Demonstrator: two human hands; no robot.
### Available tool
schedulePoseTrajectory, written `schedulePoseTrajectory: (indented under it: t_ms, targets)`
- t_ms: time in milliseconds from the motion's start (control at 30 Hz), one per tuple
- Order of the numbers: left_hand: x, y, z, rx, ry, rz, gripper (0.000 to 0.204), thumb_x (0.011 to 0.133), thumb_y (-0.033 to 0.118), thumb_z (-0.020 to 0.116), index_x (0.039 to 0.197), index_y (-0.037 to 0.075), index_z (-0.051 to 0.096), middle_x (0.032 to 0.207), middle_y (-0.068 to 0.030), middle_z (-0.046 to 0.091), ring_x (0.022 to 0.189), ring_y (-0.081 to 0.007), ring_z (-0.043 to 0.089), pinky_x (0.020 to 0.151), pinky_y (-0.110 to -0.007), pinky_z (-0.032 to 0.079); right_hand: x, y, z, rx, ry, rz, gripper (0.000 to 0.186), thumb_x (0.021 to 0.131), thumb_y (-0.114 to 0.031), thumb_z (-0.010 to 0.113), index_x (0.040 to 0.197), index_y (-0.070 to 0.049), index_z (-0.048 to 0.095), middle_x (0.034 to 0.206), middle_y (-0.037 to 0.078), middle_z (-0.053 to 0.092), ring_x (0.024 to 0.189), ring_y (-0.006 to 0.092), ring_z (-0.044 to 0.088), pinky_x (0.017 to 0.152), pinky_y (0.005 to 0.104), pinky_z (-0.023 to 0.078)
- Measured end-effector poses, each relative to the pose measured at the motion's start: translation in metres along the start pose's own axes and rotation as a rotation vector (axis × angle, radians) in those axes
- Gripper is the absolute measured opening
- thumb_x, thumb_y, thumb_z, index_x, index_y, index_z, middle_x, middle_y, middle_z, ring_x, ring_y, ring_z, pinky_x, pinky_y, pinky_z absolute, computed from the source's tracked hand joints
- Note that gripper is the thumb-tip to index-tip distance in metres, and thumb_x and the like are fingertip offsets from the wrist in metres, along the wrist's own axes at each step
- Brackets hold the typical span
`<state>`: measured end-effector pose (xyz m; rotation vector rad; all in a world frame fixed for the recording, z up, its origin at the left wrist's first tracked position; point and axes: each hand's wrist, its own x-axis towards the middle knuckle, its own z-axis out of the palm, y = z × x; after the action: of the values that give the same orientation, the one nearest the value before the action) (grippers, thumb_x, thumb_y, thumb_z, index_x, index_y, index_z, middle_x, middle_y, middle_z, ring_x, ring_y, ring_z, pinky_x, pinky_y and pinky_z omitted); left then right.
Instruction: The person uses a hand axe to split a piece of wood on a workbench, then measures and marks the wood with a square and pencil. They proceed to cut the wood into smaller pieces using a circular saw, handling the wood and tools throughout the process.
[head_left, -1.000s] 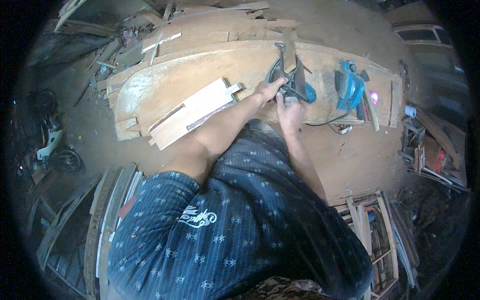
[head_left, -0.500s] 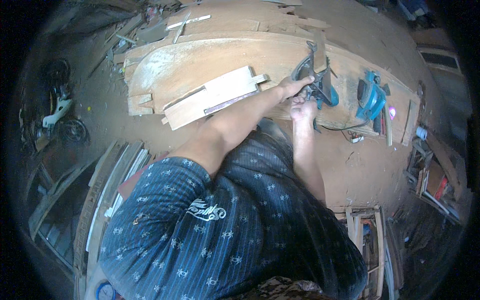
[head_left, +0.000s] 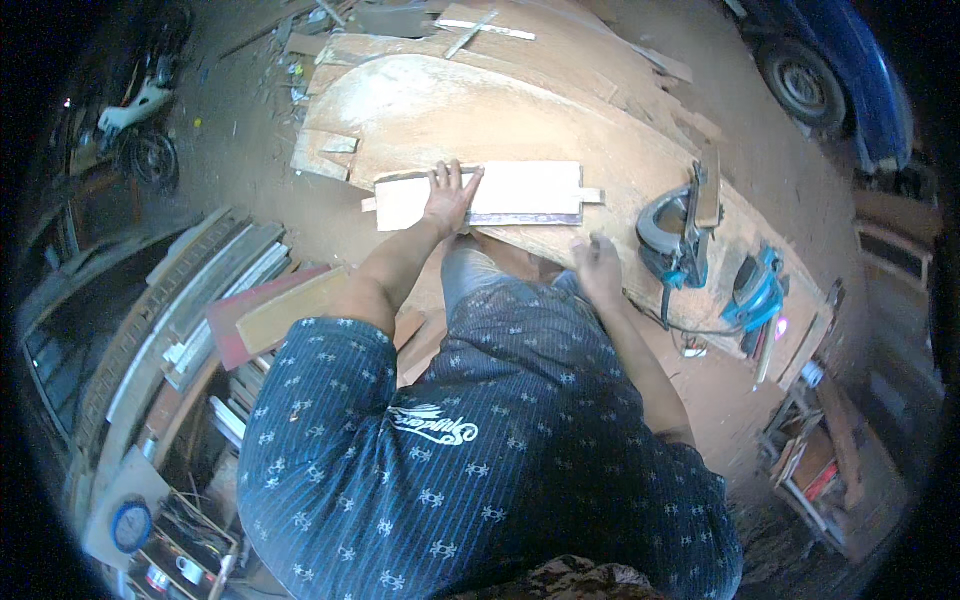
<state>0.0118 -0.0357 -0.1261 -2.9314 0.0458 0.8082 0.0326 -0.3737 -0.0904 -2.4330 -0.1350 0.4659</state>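
My left hand (head_left: 455, 195) lies on a pale rectangular wooden board (head_left: 525, 185), its fingers spread over the left half. The board has a narrow tongue at each end and a dark strip along its near edge. To the right, my right hand (head_left: 600, 270) is off the board, near the front edge of the plywood worktable (head_left: 410, 120). Motion smears its fingers, and nothing can be made out in it. A circular saw (head_left: 668, 238) with a grey guard and blue body rests on the table, right of my right hand.
Right of the saw sits a blue power tool (head_left: 757, 290), with a cable (head_left: 650, 315) along the front edge. Thin offcuts (head_left: 485, 30) lie at the back. Stacked boards (head_left: 200, 300) stand at the left. A blue vehicle (head_left: 840, 80) is at the far right.
Both hands have let go of the circular saw. My left hand has moved left onto the wooden board, and my right hand has drawn back toward me. The view has shifted.
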Motion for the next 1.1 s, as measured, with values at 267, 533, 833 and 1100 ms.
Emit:
schedulePoseTrajectory:
  t_ms: [267,533,833,1100]
  targets:
    - [0.053,-0.043,-0.047,-0.527,-0.407,0.414,0.109,0.059,0.039,0.086,0.154,0.014,0.038,0.14,-0.0233,0.056,0.125,-0.0352,0.058,0.106,-0.041,0.046,0.095,-0.011,0.011,-0.987,-0.083,-0.792,0.075,0.079,-0.027,0.073,0.144,-0.006,0.04,0.147,0.022,0.041,0.142,0.036,0.035,0.119,0.0596,0.019]
    - [0.014,-0.006,-0.036,-0.358,0.069,0.156,0.075,0.076,0.024,0.077,0.143,0.013,0.048,0.127,-0.0156,0.062,0.116,-0.035,0.061,0.099,-0.046,0.048,0.124,-0.029,-0.017,-0.732,-0.297,-0.614,0.063,0.078,-0.018,0.07,0.136,-0.006,0.048,0.116,0.02,0.055,0.112,0.0386,0.054,0.098,0.0529,0.043]
    - [0.035,-0.033,-0.044,-0.329,0.082,0.189,0.049,0.088,0.012,0.059,0.135,0.022,0.055,0.121,-0.0115,0.064,0.115,-0.0323,0.061,0.103,-0.047,0.043,0.107,-0.053,-0.001,-0.66,-0.401,-0.412,0.068,0.074,-0.023,0.081,0.132,-0.005,0.05,0.119,0.021,0.056,0.116,0.0402,0.054,0.094,0.0491,0.052]
    - [0.024,-0.064,-0.04,-0.264,0.109,0.031,0.068,0.087,0.01,0.063,0.151,0.023,0.042,0.139,-0.0162,0.053,0.133,-0.0348,0.048,0.116,-0.056,0.029,0.114,-0.08,0.01,-0.554,-0.266,-0.498,0.067,0.078,-0.03,0.079,0.133,-0.003,0.05,0.123,0.021,0.057,0.118,0.0392,0.054,0.097,0.0493,0.048]
